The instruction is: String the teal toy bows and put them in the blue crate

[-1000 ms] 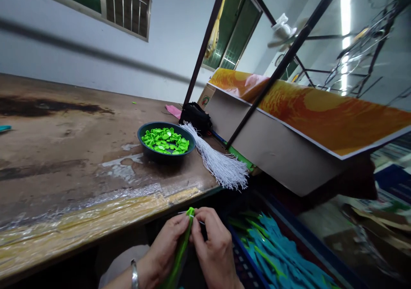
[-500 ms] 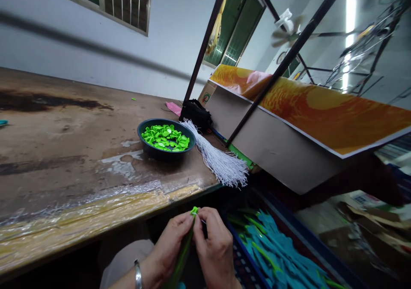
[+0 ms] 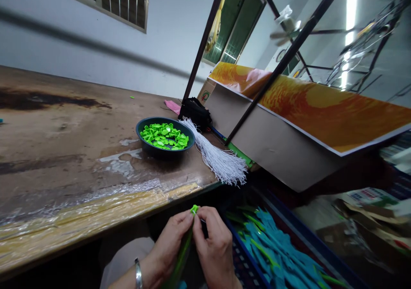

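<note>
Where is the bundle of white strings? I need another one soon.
In the head view the white strings lie at the table's right end, just right of the dark bowl, fanning over the edge above the blue crate.

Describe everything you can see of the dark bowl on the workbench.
The dark bowl is round, shallow and looks like plastic. It sits upright near the edge of the worn workbench, heaped with small bright green pieces. A bundle of white strings lies just to its right. Neither hand touches it.
</note>
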The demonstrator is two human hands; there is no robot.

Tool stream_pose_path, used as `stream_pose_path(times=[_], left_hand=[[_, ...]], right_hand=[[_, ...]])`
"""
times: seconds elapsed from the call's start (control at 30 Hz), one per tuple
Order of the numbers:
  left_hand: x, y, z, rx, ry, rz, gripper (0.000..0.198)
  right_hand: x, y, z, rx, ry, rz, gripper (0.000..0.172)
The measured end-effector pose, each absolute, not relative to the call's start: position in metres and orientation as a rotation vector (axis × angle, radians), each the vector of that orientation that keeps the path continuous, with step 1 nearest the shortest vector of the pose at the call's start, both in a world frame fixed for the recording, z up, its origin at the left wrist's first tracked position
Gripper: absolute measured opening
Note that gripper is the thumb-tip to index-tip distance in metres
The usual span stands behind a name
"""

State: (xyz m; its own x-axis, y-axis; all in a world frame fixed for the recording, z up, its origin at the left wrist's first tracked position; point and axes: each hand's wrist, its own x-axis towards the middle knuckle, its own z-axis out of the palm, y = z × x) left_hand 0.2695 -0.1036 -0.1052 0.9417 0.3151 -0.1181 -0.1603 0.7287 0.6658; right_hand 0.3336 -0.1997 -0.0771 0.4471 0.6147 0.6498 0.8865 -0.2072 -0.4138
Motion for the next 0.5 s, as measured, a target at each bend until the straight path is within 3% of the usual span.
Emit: stream_pose_path(times=[0.5], left_hand=[[0.2733, -0.1047, -0.1112, 0.705, 0.209, 0.284, 0.026]], right_hand=[[0.3328, -0.1977, -0.0769, -1.910, -1.263, -0.512, 0.016]])
